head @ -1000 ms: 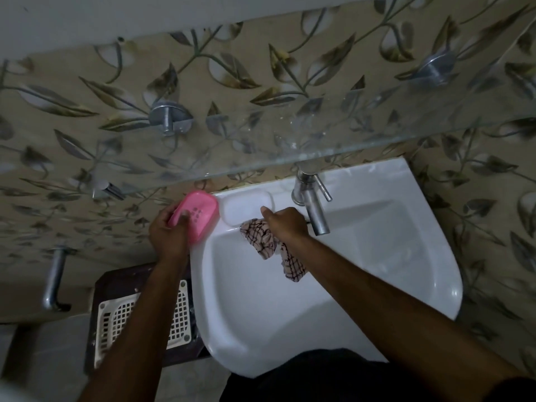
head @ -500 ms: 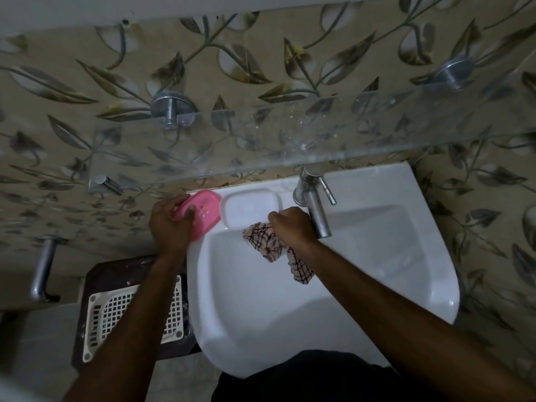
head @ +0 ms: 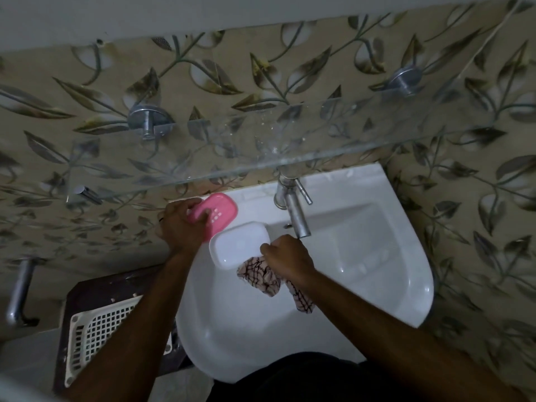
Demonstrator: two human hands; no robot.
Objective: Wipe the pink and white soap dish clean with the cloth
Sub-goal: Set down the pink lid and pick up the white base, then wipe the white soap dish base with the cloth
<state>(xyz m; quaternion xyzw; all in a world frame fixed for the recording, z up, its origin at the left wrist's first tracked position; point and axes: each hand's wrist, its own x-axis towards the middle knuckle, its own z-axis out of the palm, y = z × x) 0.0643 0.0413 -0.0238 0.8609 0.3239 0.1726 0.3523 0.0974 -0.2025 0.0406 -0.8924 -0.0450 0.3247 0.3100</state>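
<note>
We log at frame centre: pink tray [head: 220,213], gripped by our left hand [head: 182,226] over the sink's [head: 377,256] back left rim. White base [head: 239,245], nothing inside, tilted over the basin just below the tray, its right edge pinched by our right hand [head: 290,261], which also holds the cloth [head: 262,275]. Tap [head: 293,210] close right. Glass shelf [head: 261,146] overhangs above. Basin's right half open.

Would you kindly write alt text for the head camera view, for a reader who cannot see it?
Over a white washbasin, the left hand grips the pink soap dish tray, while the right hand holds a checked cloth and the white soap dish base. A steel tap stands behind, under a glass shelf.
</note>
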